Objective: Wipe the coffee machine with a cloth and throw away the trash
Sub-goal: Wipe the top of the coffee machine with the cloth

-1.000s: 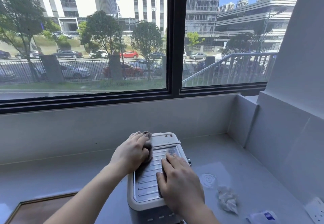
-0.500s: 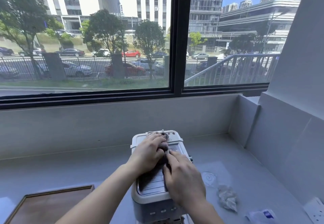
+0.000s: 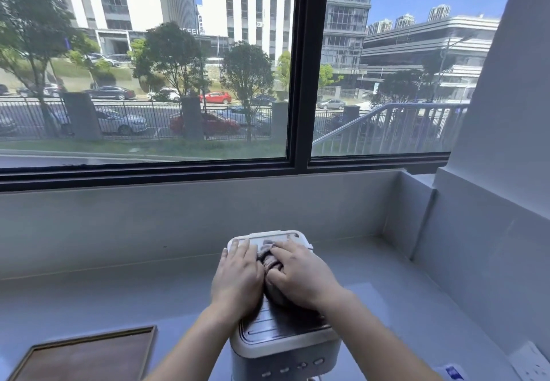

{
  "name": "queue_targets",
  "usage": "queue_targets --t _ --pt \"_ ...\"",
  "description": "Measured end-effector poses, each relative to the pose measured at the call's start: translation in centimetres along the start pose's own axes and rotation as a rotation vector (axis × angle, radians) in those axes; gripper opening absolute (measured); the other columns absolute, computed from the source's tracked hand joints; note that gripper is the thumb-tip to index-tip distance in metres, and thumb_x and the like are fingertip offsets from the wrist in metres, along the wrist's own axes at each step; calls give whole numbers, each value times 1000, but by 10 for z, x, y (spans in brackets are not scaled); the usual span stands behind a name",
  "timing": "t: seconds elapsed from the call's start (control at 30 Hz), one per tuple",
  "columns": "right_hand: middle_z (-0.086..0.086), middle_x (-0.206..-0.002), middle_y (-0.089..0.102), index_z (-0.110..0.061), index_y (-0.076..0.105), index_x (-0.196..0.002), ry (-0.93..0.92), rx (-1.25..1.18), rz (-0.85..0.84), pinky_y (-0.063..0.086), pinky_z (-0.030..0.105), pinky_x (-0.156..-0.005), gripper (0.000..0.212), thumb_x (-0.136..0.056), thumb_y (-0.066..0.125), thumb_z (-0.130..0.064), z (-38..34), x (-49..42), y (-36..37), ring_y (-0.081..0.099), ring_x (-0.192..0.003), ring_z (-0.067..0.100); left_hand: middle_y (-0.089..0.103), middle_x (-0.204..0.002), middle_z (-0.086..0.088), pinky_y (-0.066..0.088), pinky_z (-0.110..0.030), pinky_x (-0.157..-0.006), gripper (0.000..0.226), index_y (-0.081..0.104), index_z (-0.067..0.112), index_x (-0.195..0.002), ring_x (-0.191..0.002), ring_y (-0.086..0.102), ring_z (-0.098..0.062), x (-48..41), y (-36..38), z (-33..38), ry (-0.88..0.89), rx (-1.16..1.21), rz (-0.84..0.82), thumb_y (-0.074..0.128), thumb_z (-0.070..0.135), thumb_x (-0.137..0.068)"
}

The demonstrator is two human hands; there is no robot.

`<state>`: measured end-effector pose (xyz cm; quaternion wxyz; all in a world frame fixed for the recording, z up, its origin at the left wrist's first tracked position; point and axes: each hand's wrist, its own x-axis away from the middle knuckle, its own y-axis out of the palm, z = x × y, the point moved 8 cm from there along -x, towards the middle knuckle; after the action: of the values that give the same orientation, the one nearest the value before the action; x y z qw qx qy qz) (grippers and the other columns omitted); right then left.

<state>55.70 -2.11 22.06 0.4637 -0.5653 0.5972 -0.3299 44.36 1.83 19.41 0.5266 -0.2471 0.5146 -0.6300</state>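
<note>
— So, where are your hands?

— Both on top of the coffee machine (image 3: 282, 339), which stands on the pale counter (image 3: 119, 297) in front of the window (image 3: 297, 82). My left hand (image 3: 238, 276) lies flat and spread on the machine's left half, holding nothing. My right hand (image 3: 300, 276) has its grip closed on the grey cloth (image 3: 269, 260), bunched against the ridged metal top, touching my left hand.

— How near the edges?

— My left fingertips (image 3: 235, 245) reach the white rear rim; the near part of the ridged plate lies bare toward me.

— Room around it?

— Open counter to the left and behind, up to the low wall. A wooden tray (image 3: 89, 354) sits well apart at lower left. A blue-and-white wrapper (image 3: 451, 372) lies near the right wall, by a socket (image 3: 532, 364).
</note>
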Motion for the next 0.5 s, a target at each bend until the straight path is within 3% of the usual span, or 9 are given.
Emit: queue_targets --t 0.1,0.13,0.2,0.3,0.37,0.5 --pt "-14 -139 53 -31 55 -130 64 38 90 36 26 -104 73 -74 39 -75 17 7 -13 44 -131 10 13 -163 -5 2 -39 -122 49 27 17 -149 -151 4 -19 -4 3 2 22 -41 -29 23 33 -103" --pt "-11 -133 58 -31 57 -127 109 54 87 41 27 -100 73 -71 43 -77 23 2 -17 50 -125 12 12 -164 -5 2 -39 -122 50 26 17 -149 -151 4 -19 -6 4 2 28 -45 -36 22 35 -102" --pt "-1 -119 65 -26 61 -111 201 70 71 44 29 -88 48 -76 55 -59 33 -4 -26 57 -113 20 10 -164 -4 1 -39 -122 54 22 17 -151 -151 2 -19 -5 7 2 29 -68 -53 22 37 -101" --pt "7 -112 66 -21 53 -90 280 48 87 40 32 -79 10 -81 53 -26 46 3 -28 58 -104 30 4 -165 -4 -3 -39 -122 60 13 17 -153 -151 -2 -19 -3 12 1 18 -81 -93 22 42 -100" --pt "6 -116 64 -20 56 -98 254 -13 131 37 32 -81 17 -81 52 -21 49 12 -21 57 -105 29 1 -165 -4 -4 -40 -122 64 9 16 -154 -151 -5 -19 -5 15 -1 2 -97 -100 20 45 -98" --pt "6 -142 52 -18 48 -140 317 -96 160 36 31 -101 51 -89 49 -19 63 -9 -18 47 -130 24 -2 -165 -4 -5 -41 -122 67 5 16 -155 -151 -7 -20 -8 18 -2 -3 -138 -125 17 47 -97"
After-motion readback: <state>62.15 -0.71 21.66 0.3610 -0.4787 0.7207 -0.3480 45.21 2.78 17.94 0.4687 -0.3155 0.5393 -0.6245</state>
